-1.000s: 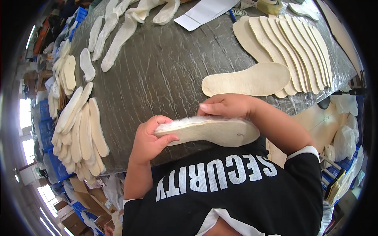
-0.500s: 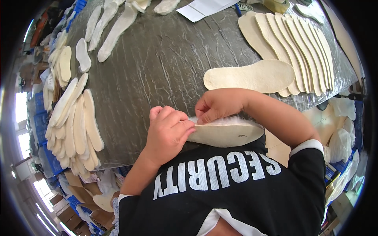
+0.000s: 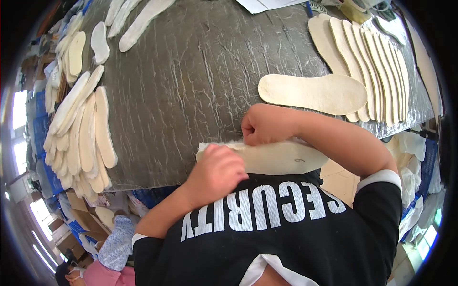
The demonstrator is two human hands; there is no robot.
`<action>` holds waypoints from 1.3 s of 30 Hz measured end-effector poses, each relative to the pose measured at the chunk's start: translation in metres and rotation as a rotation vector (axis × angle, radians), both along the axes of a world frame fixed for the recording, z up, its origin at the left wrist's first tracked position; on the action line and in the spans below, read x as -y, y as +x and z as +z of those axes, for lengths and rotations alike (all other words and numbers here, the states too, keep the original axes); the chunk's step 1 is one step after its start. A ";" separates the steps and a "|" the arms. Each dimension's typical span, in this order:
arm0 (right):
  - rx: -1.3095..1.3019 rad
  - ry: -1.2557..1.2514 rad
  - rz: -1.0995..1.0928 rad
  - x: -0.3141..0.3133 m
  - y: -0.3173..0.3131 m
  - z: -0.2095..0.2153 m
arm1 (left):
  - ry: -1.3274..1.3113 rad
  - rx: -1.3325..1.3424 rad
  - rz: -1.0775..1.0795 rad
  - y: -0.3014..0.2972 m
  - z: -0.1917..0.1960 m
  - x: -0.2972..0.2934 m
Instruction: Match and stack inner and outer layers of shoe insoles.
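A cream fleece insole (image 3: 274,158) is held on edge at the table's near side, its flat face toward me and white fluff along its top. My right hand (image 3: 269,125) is closed on its upper edge, fingers curled and fingertips hidden. Over the insole's left part lies my left hand (image 3: 217,172), slightly blurred, with bent fingers and its thumb near the lower edge. What its fingers hold, if anything, is hidden. Another insole (image 3: 312,91) lies flat just beyond my right hand.
A fanned row of insoles (image 3: 365,66) lies at the far right. At the left edge is a heap of insoles (image 3: 86,138), with fluffy white ones (image 3: 143,26) farther back. Papers (image 3: 267,5) lie on the dark plastic-covered table (image 3: 191,90). A person (image 3: 112,260) is at lower left.
My left hand has left the insole's top edge and come down over its face, uncovering the left end. My right hand stays at the upper edge. The view has shifted, bringing a person in at lower left.
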State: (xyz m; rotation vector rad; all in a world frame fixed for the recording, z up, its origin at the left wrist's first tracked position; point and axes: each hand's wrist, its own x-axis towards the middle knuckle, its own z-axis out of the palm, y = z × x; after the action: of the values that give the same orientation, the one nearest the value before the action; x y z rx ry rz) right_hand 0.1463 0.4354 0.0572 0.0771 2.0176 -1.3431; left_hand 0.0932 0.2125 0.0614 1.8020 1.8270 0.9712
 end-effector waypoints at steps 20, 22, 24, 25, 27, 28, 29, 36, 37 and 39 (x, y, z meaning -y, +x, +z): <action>-0.029 0.047 0.192 0.021 -0.006 0.016 | 0.071 -0.070 0.004 0.001 0.006 -0.002; -0.057 0.037 0.176 0.021 -0.005 0.006 | 0.053 -0.084 -0.016 0.002 0.006 -0.002; -0.087 0.026 0.159 0.016 -0.005 0.007 | 0.061 -0.007 0.152 0.004 0.006 -0.001; -0.041 -0.032 0.139 0.012 -0.004 0.011 | 0.062 -0.006 0.152 0.005 0.007 -0.002; 0.009 -0.089 0.118 0.007 -0.002 0.012 | 0.077 0.068 0.242 0.007 0.009 -0.005; -0.004 -0.131 0.101 0.006 0.000 0.009 | 0.078 0.070 0.243 0.007 0.007 -0.004; -0.018 -0.172 0.085 0.005 0.002 0.007 | 0.051 0.076 0.231 0.007 0.005 -0.002; -0.095 -0.268 0.085 -0.010 0.009 0.008 | 0.043 0.042 0.212 0.006 0.003 -0.002; -0.188 -0.197 0.120 -0.011 0.011 0.014 | 0.043 0.042 0.213 0.006 0.002 -0.002; -0.299 -0.015 0.183 -0.007 0.013 0.031 | 0.050 0.051 0.240 0.006 0.000 -0.001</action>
State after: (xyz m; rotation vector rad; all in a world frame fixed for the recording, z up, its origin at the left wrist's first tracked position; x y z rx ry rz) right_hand 0.1592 0.4426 0.0880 -0.3259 2.1973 -1.3130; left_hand 0.0994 0.2131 0.0615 1.5945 2.0371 1.1483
